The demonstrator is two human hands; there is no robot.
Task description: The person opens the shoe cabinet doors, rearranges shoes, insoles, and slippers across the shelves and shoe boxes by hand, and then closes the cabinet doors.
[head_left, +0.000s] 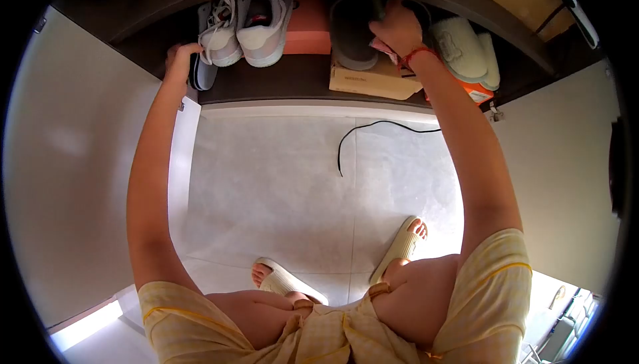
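My left hand [178, 62] is at the left end of the shelf, its fingers curled at a dark slipper with a pale edge [203, 74]; the fingertips are partly hidden. Just right of it stands a pair of white sneakers [261, 34], heels toward me. My right hand [400, 30], with a red cord bracelet at the wrist, is closed on a pink cloth [384, 48]. That hand is over a cardboard box [373, 82], beside dark grey footwear [353, 41] resting on the box. A dark green upright thing shows behind my fingers, its kind unclear.
White fluffy slippers [459, 51] lie on an orange box [474, 91] at the right. A salmon-coloured box [309, 28] sits mid-shelf. Open cabinet doors flank me, left [80, 164] and right [559, 164]. A black cable [373, 124] lies on the tiled floor.
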